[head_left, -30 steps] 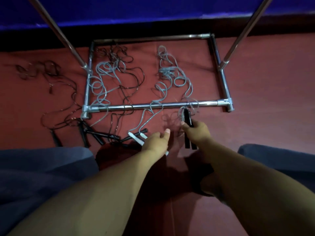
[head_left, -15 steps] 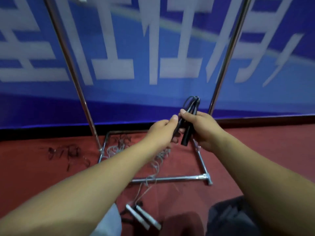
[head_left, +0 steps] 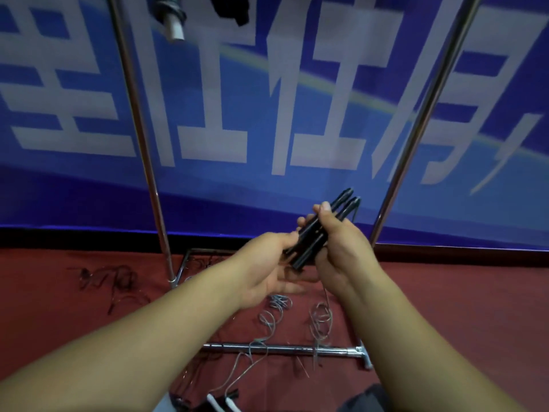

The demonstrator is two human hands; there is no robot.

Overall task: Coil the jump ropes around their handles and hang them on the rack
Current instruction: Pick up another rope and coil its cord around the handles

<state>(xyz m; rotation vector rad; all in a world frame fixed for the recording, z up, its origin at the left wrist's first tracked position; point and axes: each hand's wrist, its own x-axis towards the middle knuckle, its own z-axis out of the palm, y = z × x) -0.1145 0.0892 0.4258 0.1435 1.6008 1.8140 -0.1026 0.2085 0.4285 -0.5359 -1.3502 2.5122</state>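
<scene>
Your left hand (head_left: 267, 272) sits centre frame with loose fingers just touching the low end of the black handles (head_left: 322, 230), steadying them, while your right hand (head_left: 341, 248) clamps the pair side by side, probably so the rope (head_left: 322, 319) trailing to the lower-centre floor can wrap. Versus half a second ago, the handles tilt flatter and the coiled ropes (head_left: 202, 10) hanging upper left show more.

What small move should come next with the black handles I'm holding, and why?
Probably start winding the cord around the black handles: the right hand grips them together, the left hand sits at their lower end, and the grey cord lies uncoiled on the floor.
</scene>
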